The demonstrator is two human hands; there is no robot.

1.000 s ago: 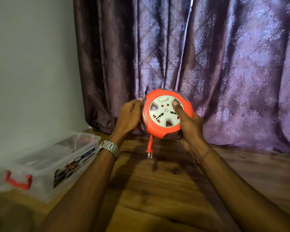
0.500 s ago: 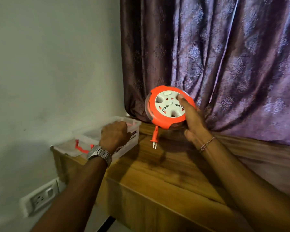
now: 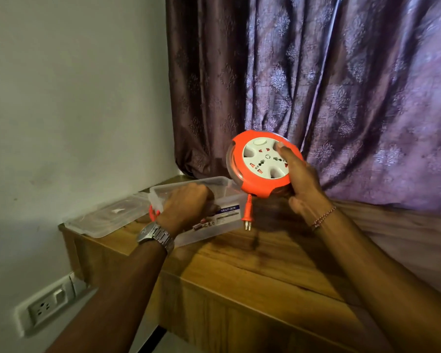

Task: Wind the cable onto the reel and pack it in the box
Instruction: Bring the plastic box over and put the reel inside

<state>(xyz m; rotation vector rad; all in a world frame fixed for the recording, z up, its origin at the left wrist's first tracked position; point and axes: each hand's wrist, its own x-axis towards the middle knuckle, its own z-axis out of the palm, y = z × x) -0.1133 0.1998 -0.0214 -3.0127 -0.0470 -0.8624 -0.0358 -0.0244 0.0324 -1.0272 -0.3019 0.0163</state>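
An orange cable reel [image 3: 255, 186] with a white socket face is held upright in the air by my right hand [image 3: 301, 179], thumb on the face. Its short orange plug [image 3: 247, 216] dangles below, just above the wood. The cable looks fully wound inside. A clear plastic box [image 3: 222, 193] stands open on the wooden surface, left of and below the reel. My left hand [image 3: 186, 205] grips the box's near rim beside its red latch [image 3: 152, 212].
The box's clear lid [image 3: 107, 216] lies flat to the left, near the wooden ledge's [image 3: 239, 261] corner. A purple patterned curtain [image 3: 341, 85] hangs right behind. A grey wall is at left, with a wall socket [image 3: 49, 304] below the ledge.
My left hand left the reel, reached left and took hold of the box. The right hand alone holds the reel. The view swung left, bringing the box closer to the middle.
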